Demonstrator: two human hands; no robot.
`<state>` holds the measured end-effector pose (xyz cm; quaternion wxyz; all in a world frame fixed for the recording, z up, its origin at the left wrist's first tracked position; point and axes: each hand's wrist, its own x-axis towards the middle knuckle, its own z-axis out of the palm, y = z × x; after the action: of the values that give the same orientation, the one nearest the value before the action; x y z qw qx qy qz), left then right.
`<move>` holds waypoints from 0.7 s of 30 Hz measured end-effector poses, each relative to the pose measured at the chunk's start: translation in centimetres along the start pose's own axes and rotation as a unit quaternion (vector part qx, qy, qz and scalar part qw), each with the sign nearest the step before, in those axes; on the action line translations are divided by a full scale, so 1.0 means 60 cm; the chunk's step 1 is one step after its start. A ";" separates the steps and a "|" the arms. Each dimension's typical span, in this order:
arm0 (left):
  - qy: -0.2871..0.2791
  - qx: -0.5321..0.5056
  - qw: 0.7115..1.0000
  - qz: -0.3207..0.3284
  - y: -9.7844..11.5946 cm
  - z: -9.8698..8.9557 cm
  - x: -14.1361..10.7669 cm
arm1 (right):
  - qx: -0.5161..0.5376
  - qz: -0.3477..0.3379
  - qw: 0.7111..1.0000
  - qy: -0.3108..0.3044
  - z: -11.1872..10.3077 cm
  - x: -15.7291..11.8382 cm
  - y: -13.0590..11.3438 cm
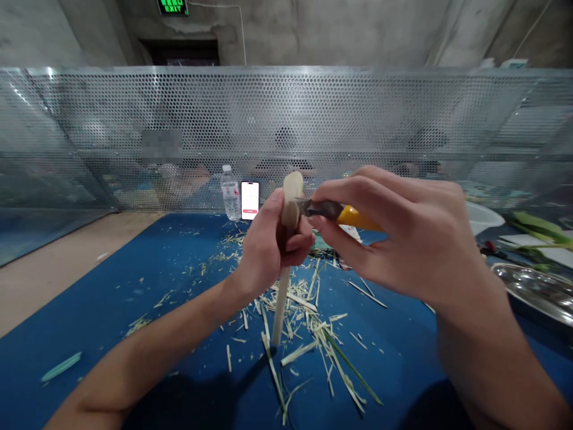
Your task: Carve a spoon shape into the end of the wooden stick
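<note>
Head view: at the far left we are seeing a green scrap [61,367] lying on the blue surface [147,280]. Further right, a bottle [230,194] and a phone [249,201] are standing side by side near the metal screen [286,107]. Our left hand [264,245] is closing its grip around a pale stalk [280,307], which is standing nearly upright in front of us, its thick end poking out above the fist. We cannot tell whether its lower end is touching the surface. Loose strips [308,352] are lying around it. Just right of the thick end, our right hand [412,221] is gripping a yellow-handled cutter [364,219], its metal end meeting the stalk. At the far right, a bowl [483,218], some leaves [544,230] and a shiny tray [537,292] are resting.

We are judging the left fingers most at risk: they are curling just below the metal end, with the thumb opposite. If we are pushing too hard, or the stalk is turning in our grip, the cutter could be skidding into them. A grip pressing too tightly could be bending or cracking the stalk.
</note>
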<state>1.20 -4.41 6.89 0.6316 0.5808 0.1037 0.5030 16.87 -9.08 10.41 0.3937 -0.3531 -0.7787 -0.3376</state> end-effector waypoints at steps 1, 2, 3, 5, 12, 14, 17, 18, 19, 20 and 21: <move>-0.007 0.006 1.000 0.005 0.000 -0.002 0.001 | 0.003 0.002 1.000 0.000 0.000 0.000 -0.001; -0.010 0.010 1.000 0.009 -0.001 -0.003 0.001 | 0.005 0.004 1.000 0.000 -0.001 0.000 -0.002; -0.009 0.013 1.000 0.011 -0.001 -0.004 0.001 | 0.006 0.004 1.000 -0.001 -0.001 0.001 -0.003; -0.004 0.012 1.000 0.009 -0.002 -0.004 0.002 | 0.009 0.000 1.000 -0.003 -0.002 0.001 -0.003; 0.001 -0.019 1.000 -0.006 0.000 -0.004 0.004 | 0.007 0.013 1.000 -0.006 0.001 0.000 -0.001; 0.008 -0.023 1.000 -0.010 0.000 -0.003 0.004 | 0.004 0.013 1.000 -0.006 0.002 0.000 0.000; 0.025 -0.021 0.999 -0.010 -0.001 -0.001 0.003 | 0.004 0.003 1.000 -0.006 0.003 0.001 0.000; 0.031 -0.019 0.999 -0.007 -0.002 -0.001 0.003 | 0.005 0.000 1.000 -0.007 0.004 0.001 0.000; 0.037 -0.013 0.999 -0.003 -0.003 0.000 0.003 | 0.005 -0.002 1.000 -0.008 0.004 0.001 0.001; 0.042 -0.006 0.999 0.002 -0.004 0.000 0.003 | 0.004 -0.004 1.000 -0.009 0.005 0.001 0.001; 0.045 0.002 0.999 0.007 -0.004 0.000 0.002 | 0.002 -0.005 1.000 -0.008 0.005 0.000 0.001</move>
<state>1.38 -4.24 6.74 0.6214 0.5593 0.1291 0.5332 16.79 -8.78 10.30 0.3865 -0.3512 -0.7843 -0.3349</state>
